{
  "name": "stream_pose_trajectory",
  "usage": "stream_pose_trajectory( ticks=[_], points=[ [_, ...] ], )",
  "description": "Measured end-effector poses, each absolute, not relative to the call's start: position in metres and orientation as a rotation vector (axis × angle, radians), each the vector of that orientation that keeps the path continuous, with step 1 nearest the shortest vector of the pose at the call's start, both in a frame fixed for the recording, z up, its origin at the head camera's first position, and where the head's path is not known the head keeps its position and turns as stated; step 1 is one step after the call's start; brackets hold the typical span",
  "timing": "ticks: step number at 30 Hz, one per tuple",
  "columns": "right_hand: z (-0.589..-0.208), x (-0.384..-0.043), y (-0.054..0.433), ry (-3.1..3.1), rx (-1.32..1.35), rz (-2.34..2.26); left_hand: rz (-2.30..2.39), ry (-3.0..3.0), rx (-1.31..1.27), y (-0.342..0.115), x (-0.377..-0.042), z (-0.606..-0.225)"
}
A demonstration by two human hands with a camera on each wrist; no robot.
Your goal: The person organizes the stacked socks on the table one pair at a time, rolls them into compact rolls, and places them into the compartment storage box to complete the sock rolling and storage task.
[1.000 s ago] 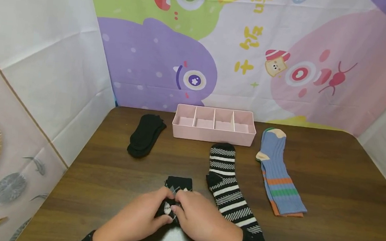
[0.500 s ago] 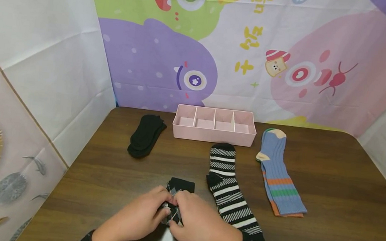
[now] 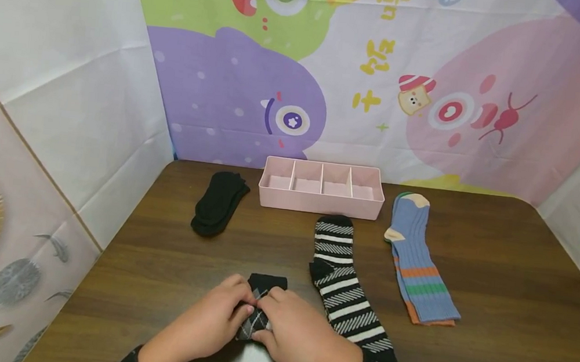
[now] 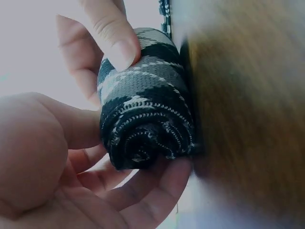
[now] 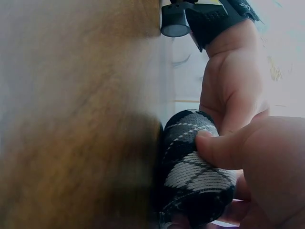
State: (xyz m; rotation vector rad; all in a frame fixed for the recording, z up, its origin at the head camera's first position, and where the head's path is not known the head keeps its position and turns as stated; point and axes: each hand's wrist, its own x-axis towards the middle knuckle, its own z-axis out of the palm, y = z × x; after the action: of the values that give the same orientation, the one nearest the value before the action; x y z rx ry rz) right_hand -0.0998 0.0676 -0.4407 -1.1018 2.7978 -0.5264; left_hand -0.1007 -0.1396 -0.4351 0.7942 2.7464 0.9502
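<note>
A black, grey and white argyle sock (image 3: 257,322) lies partly rolled up on the table in front of me. Its black cuff end (image 3: 270,281) stretches flat beyond the fingers. My left hand (image 3: 208,322) grips the left side of the roll; in the left wrist view the spiral end (image 4: 150,138) of the sock shows between thumb and fingers. On the other side, my right hand (image 3: 301,333) holds the roll with its thumb (image 5: 207,143) pressed on the patterned surface. Part of the sock is hidden beneath the hands.
A black-and-white striped sock (image 3: 345,285) lies beside my right forearm, which covers its lower end. Blue socks (image 3: 421,258) lie farther right, black socks (image 3: 219,203) back left. A pink box (image 3: 319,203) with several compartments stands at the back of the wooden table (image 3: 154,284).
The roll has turned, so grey diamonds now show where a white patch was. The cuff end has come slightly nearer to me. Both hands stay on the sock, with their fingers shifted.
</note>
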Motion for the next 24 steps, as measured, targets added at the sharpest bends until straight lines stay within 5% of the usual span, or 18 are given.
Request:
stream_pose_trajectory(
  ticks=[24],
  points=[
    [-0.443,-0.112,0.07,2.574,-0.942,-0.692,0.932,2.6,0.816,-0.148,-0.098,-0.43]
  ],
)
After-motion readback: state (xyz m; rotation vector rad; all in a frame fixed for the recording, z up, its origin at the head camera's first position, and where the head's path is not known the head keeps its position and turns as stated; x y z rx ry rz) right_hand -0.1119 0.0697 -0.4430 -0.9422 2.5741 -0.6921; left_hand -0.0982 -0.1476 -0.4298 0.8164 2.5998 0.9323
